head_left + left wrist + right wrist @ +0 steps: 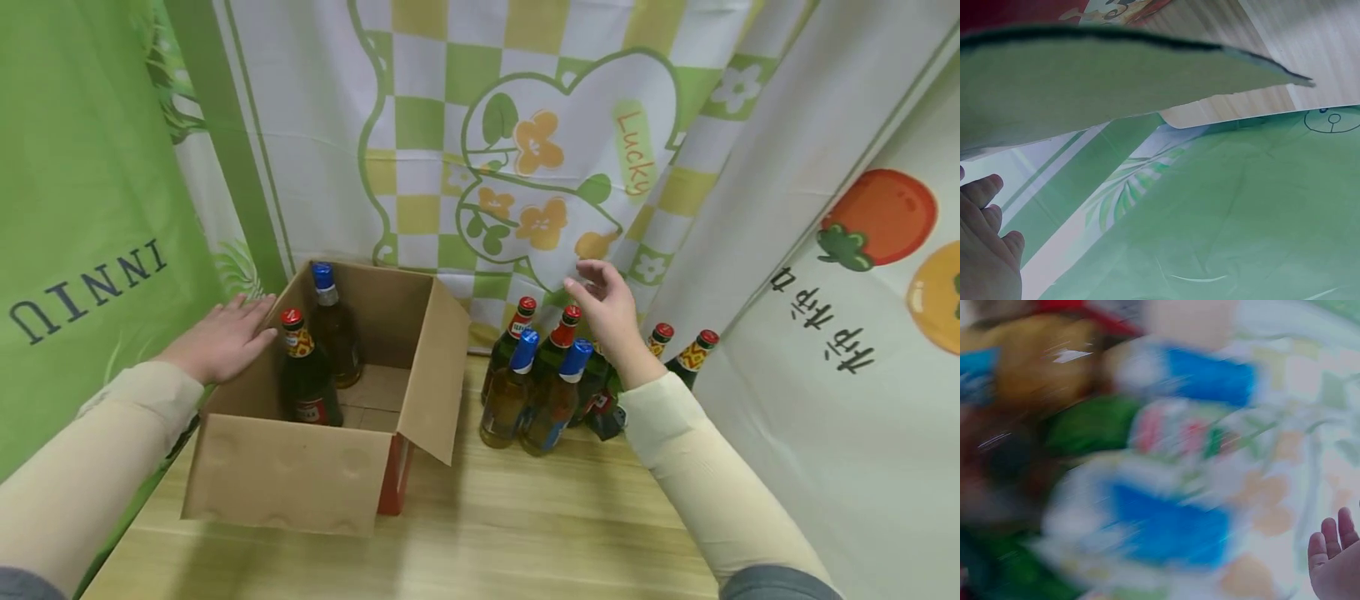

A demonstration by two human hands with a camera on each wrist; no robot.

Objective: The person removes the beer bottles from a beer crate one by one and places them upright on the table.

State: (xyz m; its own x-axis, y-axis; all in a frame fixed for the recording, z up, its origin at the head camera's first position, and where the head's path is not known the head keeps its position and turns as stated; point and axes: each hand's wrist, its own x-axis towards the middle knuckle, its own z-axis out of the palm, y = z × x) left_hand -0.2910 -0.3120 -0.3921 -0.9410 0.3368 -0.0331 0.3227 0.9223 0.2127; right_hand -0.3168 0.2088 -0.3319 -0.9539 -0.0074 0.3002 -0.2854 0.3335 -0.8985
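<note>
My left hand (225,340) rests on the left side of an open cardboard box (281,475), fingers fairly straight. Inside the box stand a red-capped green bottle (309,379) and a blue-capped brown bottle (341,342). Over a group of bottles right of the box is my right hand (613,321), fingers loosely bent and holding nothing. Two blue-topped bottles (505,400) are at the group's front; red-capped bottles (517,321) stand behind. In the right wrist view the blue foil neck (1172,519) of one bottle is blurred by motion.
The wooden table (495,533) carries the box and bottles. Box flaps stick out toward the front (285,500) and right. A patterned curtain (420,125) hangs close behind, a green cloth (82,192) at the left and a white printed one (847,433) at the right.
</note>
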